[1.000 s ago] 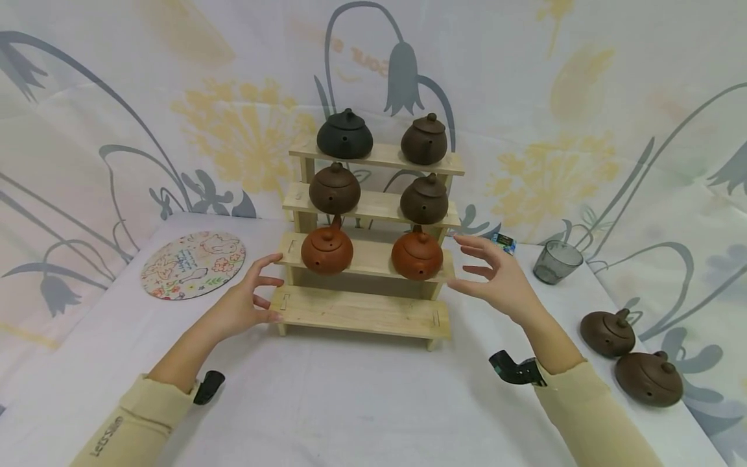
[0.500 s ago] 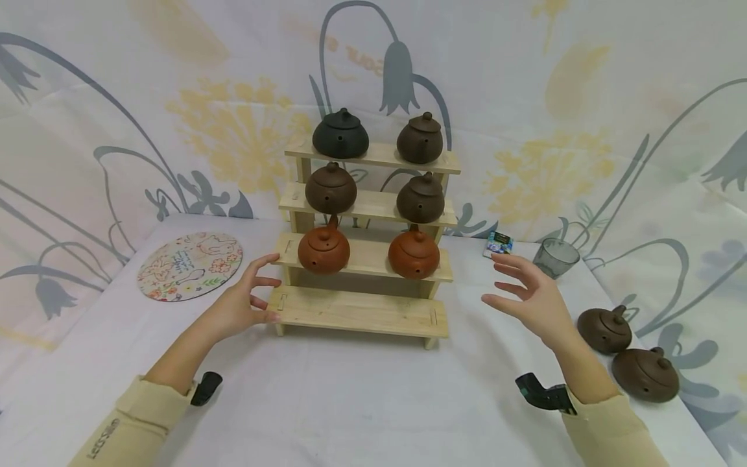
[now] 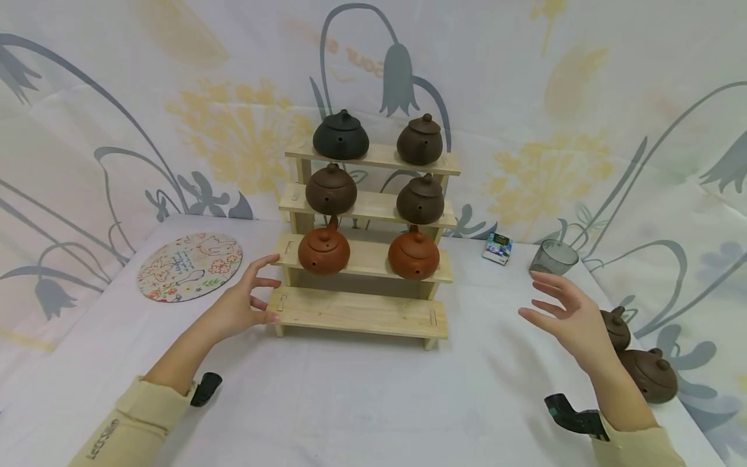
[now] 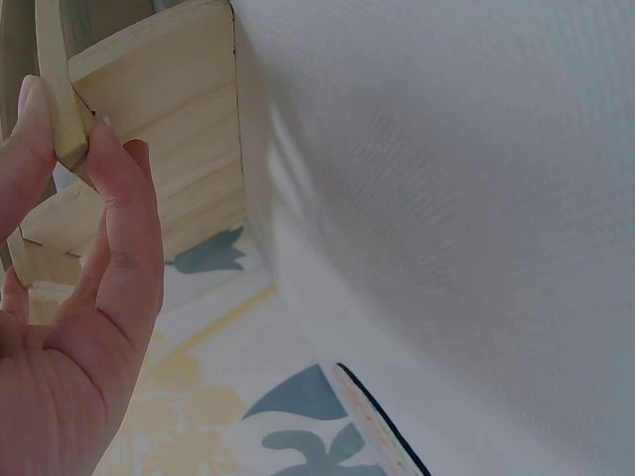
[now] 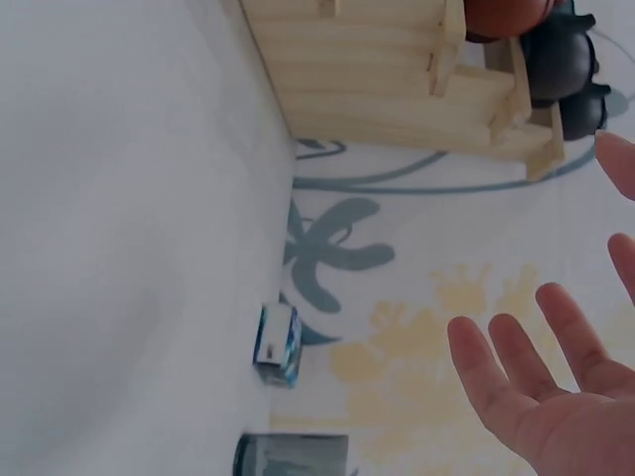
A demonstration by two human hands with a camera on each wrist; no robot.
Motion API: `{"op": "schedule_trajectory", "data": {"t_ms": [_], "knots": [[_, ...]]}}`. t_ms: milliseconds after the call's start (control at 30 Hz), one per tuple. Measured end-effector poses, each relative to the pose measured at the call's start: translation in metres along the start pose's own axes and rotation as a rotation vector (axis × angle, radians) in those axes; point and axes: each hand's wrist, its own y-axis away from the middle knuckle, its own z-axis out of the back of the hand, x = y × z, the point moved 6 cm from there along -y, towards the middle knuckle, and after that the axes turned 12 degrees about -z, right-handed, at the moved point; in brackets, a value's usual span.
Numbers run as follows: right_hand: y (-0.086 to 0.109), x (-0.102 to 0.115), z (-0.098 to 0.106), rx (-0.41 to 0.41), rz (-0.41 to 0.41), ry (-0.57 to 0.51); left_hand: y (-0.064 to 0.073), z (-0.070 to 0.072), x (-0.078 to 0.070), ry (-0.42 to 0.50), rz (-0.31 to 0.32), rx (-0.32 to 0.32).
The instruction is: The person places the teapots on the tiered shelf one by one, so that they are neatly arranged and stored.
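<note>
A stepped wooden display stand (image 3: 362, 310) stands mid-table in the head view. Its upper three shelves each hold two teapots: a black teapot (image 3: 341, 136) and a brown teapot (image 3: 420, 141) on top, brown ones below, then an orange-red teapot (image 3: 323, 250) and another orange-red teapot (image 3: 414, 254). The lowest shelf is bare. My left hand (image 3: 233, 308) grips the stand's left end; in the left wrist view, a shelf board (image 4: 64, 119) lies between its digits. My right hand (image 3: 574, 321) hovers with relaxed, spread fingers, holding nothing, near two brown teapots (image 3: 649, 375) at the table's right.
Behind my right hand stand a grey glass cup (image 3: 553, 257) and a small blue-and-white box (image 3: 497, 248). A round patterned mat (image 3: 189, 267) lies at the left. A floral cloth (image 3: 233, 97) hangs behind the table.
My right hand has moved away from the stand's right side, rightward toward the two brown teapots, and partly covers them. The left hand stays at the stand.
</note>
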Motion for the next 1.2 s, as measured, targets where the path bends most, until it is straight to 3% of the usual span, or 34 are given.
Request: {"op": "schedule_trajectory", "data": {"t_ms": [267,500,567,733,833,967,1100,1200], "knots": [[0.014,-0.027,0.028,-0.064,-0.111,0.012,0.000,-0.001,0.001,-0.015,0.003,0.005],[0.023,-0.054,0.054,-0.092,-0.199,-0.069,-0.001,-0.001,0.001,-0.006,-0.002,0.004],[0.025,-0.062,0.062,-0.131,-0.206,-0.081,0.000,-0.001,0.001,-0.007,0.002,0.004],[0.031,-0.075,0.079,-0.178,-0.174,-0.248,0.000,-0.001,0.004,-0.020,0.021,0.006],[0.037,-0.083,0.089,-0.219,-0.215,-0.193,0.000,-0.001,0.004,-0.024,0.017,0.007],[0.044,-0.093,0.100,-0.305,-0.316,-0.036,0.000,-0.001,0.004,-0.022,0.010,0.005],[0.052,-0.104,0.109,-0.370,-0.388,-0.016,-0.001,-0.002,0.004,-0.016,0.003,0.004],[0.054,-0.120,0.116,-0.423,-0.432,0.061,-0.001,-0.002,0.004,-0.014,0.006,0.006]]}}
